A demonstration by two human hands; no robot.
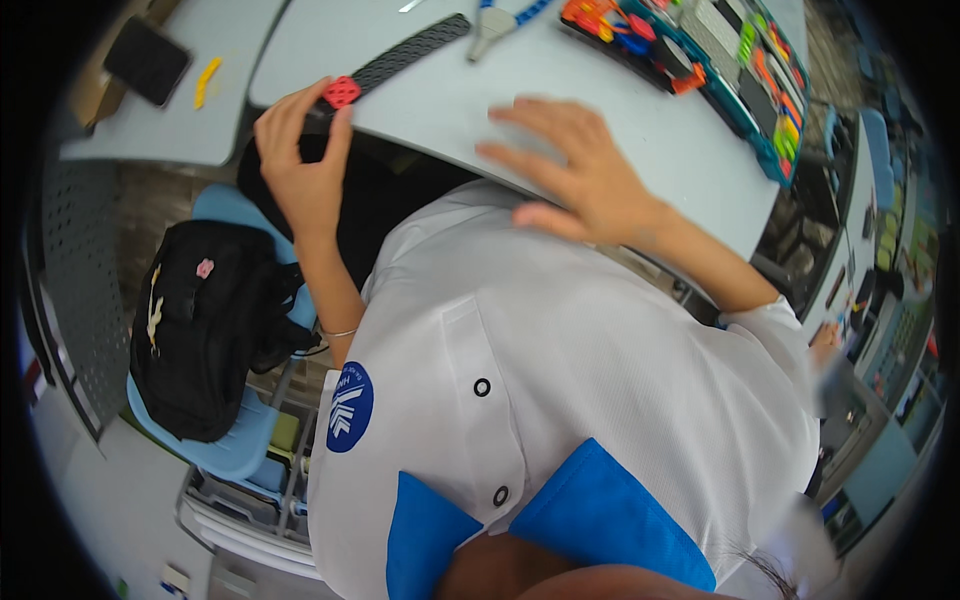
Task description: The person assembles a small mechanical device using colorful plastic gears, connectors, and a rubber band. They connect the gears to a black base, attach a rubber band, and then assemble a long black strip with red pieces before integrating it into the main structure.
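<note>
My left hand [300, 165] is at the near edge of the grey table [640, 130], its fingertips pinched on a small red perforated block [342, 92] fixed to the end of a long black perforated strip [405, 55] that lies across the tabletop. My right hand [570, 175] rests flat on the table near its edge, fingers spread, holding nothing. My white shirt with blue trim fills the lower middle of the view.
Blue-handled pliers [500, 18] lie beyond the strip. A teal tray [745, 85] of several coloured parts sits at the upper right. A black bag [205, 320] rests on a light blue chair [235, 450] at my left. A second table [170, 120] holds a black phone [147, 60] and a yellow piece [205, 82].
</note>
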